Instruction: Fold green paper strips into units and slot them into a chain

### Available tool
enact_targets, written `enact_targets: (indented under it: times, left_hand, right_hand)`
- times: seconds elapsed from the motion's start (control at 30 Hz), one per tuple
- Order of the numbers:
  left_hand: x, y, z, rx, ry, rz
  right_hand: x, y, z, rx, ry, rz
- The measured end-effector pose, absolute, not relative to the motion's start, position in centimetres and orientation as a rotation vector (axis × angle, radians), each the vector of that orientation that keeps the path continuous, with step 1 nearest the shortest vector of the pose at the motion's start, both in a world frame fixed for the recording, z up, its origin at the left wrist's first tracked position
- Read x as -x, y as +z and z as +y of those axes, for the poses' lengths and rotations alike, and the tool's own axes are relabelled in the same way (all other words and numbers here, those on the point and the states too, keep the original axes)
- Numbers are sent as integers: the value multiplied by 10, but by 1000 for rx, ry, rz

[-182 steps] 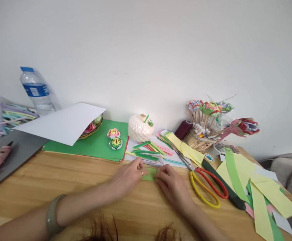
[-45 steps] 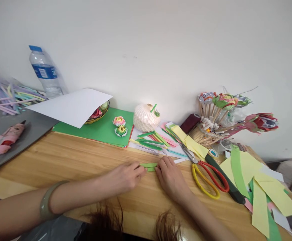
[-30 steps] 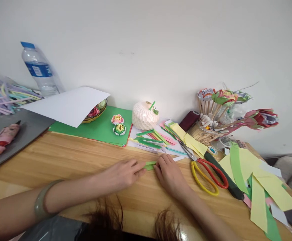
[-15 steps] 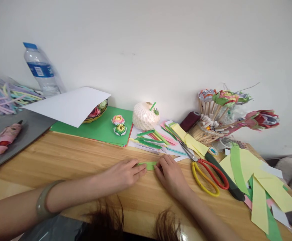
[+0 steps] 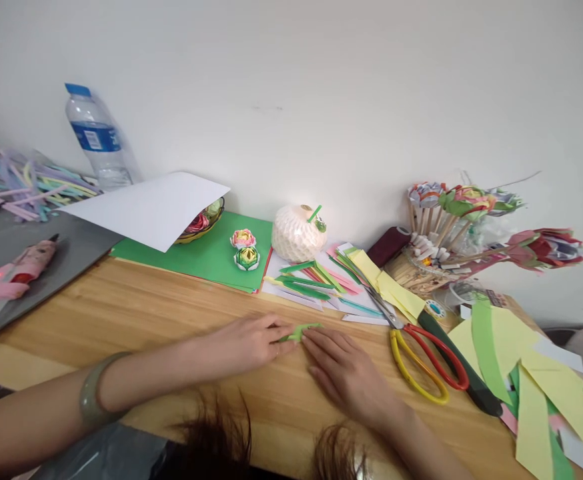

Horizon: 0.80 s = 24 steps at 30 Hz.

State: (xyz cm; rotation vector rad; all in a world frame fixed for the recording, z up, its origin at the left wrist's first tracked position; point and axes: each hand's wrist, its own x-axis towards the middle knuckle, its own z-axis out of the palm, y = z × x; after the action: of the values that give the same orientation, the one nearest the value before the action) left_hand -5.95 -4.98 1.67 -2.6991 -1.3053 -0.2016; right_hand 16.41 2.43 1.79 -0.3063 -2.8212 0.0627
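- Green paper piece (image 5: pixel 300 333): lies on the counter (image 5: pixel 181 310) between left hand (image 5: pixel 261 341) and right hand (image 5: pixel 345 368); looks folded, but crease detail too small to read.
- Left hand: thumb and fingertips about the paper's left end. Pinching or only pressing: cannot tell.
- Right hand: fingers straight, side by side, laid over the right end; thumb apart from them.
- Risk (judged): uneven pressure between hands could skew the piece and set a crooked crease. Cause: fingers cover both ends, so alignment is hard to check.
- Risk (judged): lifting a hand too soon might let thin paper spring open or slide.
- Risk (judged): a rightward sweep of the right hand could catch the scissors (image 5: pixel 397 326), whose handles lie just beyond it.
- Edges: the counter's near edge passes below the left forearm; dark hair (image 5: pixel 216 433) hides part of it.
- Room: most lies left of the left hand, wood running to the grey board (image 5: pixel 79 283). Ahead of both hands, coloured paper strips (image 5: pixel 305 287) limit travel; beyond the scissors, yellow paper (image 5: pixel 534 417) crowds the right.
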Motion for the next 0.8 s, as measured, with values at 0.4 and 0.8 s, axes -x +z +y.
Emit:
enact_targets:
  times: [0.4,0.8]
  left_hand:
    - [63,15,-56,2689,-86,-1143]
    - [63,17,-56,2619,-73,-1060]
  right_hand:
    - [-165,18,22,438,57,-2916]
    - [-164,18,22,488,132,-2921]
